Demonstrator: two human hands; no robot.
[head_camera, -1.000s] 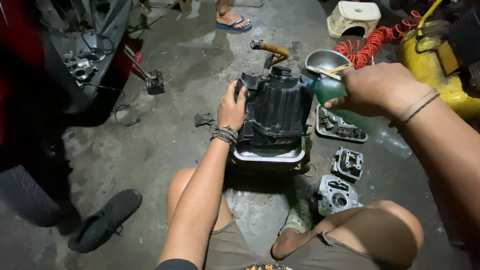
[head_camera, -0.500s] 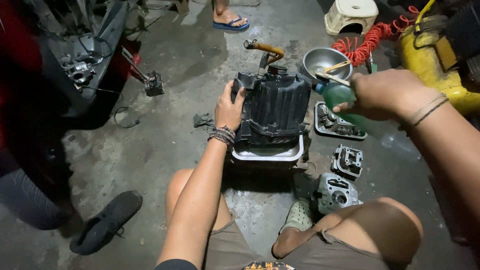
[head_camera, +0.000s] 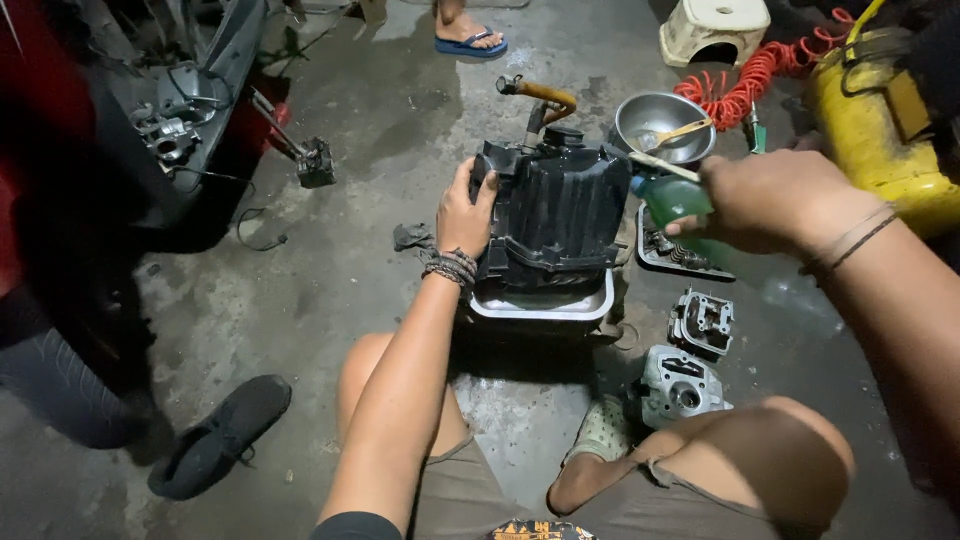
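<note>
- The black plastic housing (head_camera: 555, 215) stands upright in a shallow white tray (head_camera: 545, 306) on the concrete floor (head_camera: 380, 130), straight in front of your knees.
- Your left hand (head_camera: 465, 212) is closed around the housing's left edge, fingers hooked over the rim, steadying it.
- Your right hand (head_camera: 765, 200) is wrapped around a green bottle (head_camera: 672, 199), its top tipped toward the housing's right side; whether anything is coming out, you cannot tell from here.
- By the look of it you are only at the wetting stage: the housing is not visibly wiped or rinsed, so most of the cleaning seems left.
- Just right of the tray, a flat part (head_camera: 675, 250), a cylinder head (head_camera: 702, 322) and a grey casting (head_camera: 682, 385) lie untouched on the floor.
- Behind, a metal bowl (head_camera: 662, 122) holds a spoon-like tool.
</note>
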